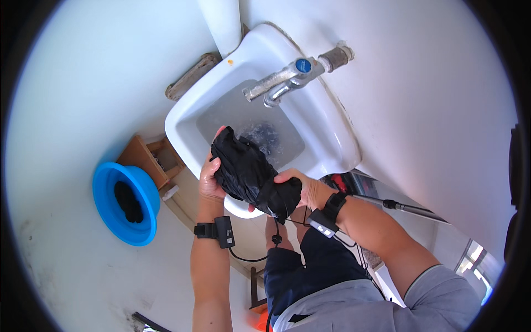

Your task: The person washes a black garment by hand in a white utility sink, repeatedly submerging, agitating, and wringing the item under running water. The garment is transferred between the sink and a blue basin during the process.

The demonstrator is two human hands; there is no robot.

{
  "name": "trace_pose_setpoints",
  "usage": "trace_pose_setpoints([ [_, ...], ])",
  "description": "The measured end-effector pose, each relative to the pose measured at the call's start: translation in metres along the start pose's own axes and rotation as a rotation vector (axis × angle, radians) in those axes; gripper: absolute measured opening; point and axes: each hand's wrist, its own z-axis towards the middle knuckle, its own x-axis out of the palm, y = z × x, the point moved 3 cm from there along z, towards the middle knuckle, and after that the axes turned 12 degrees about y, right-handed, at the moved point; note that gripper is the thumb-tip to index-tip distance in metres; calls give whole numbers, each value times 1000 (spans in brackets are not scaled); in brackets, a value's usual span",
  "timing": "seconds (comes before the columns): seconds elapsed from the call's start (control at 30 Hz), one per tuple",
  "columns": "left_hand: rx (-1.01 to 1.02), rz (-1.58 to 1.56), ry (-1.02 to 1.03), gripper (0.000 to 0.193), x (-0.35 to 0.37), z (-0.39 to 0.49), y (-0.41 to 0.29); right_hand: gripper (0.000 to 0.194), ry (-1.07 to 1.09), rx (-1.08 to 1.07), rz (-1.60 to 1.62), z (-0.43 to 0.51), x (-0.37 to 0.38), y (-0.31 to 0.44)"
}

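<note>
A bunched black cloth (244, 166), wet-looking, is held between both hands over the near rim of a white ceramic sink (186, 112). My left hand (212, 176) grips its left end, with the thumb on top. Its right end is in my right hand (300, 184), thumb across the top and the other fingers mostly hidden. Cloudy water (228, 103) stands in the basin, rippled and bubbly beside the cloth, with something dark under the surface. Above the basin juts a metal tap (286, 81) with a blue cap; whether water runs from it I cannot tell.
A blue plastic basin (153, 203) with a dark bundle (128, 201) inside stands at the left, by a wooden stool or small shelf (143, 159). A brownish slab (191, 76) leans between wall and sink. A metal pole (408, 210) lies at the right. Black cables hang from both wrist devices.
</note>
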Motion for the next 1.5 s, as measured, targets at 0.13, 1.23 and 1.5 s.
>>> trace_pose_setpoints([
  [0.13,-102,145,-137,62,16,-1,-26,72,44,-16,-47,-3,7,17],
  [1.23,-103,85,-430,59,-31,38,7,94,-552,10,-1543,27,33,53],
  [1.5,59,104,-168,107,-7,-27,-4,53,-131,-31,-630,10,41,33],
])
